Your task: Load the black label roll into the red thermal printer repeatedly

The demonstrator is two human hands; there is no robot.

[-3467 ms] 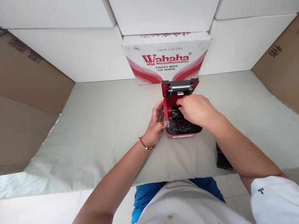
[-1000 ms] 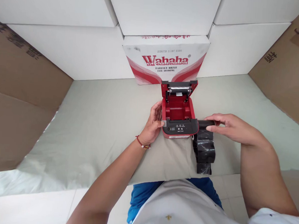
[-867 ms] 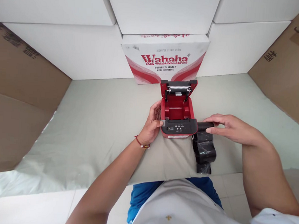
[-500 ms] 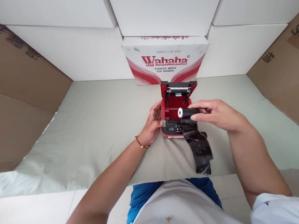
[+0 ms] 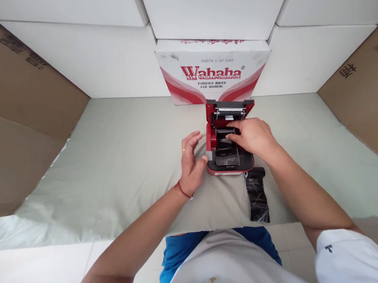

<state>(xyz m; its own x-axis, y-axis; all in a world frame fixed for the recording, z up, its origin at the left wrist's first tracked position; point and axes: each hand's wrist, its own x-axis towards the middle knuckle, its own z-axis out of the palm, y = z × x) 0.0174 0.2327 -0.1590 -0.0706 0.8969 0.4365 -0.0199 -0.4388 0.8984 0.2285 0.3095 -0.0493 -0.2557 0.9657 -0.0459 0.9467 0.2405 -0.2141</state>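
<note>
A red and black label printer sits on the cloth with its lid raised, showing a roller inside. Within its bay lies a black ribbon roll, its loose tail spread forward over the printer's front. My right hand grips this roll at its right part, thumb and fingers reaching into the bay. Left of the printer, my left hand is open with fingers spread, its thumb at the front left corner; whether it touches is unclear. A second black ribbon roll rests by the printer's front right corner, partly unrolled.
Behind the printer stands a white and red Wahaha water carton. White boxes form a wall at the back. Brown cardboard boxes flank both sides. Pale green cloth covers the work surface, whose front edge is close to my body.
My right hand has lowered the ribbon roll from above the printer into its bay, and the tail now lies over the front. My left hand has loosened from the printer's left side and opened.
</note>
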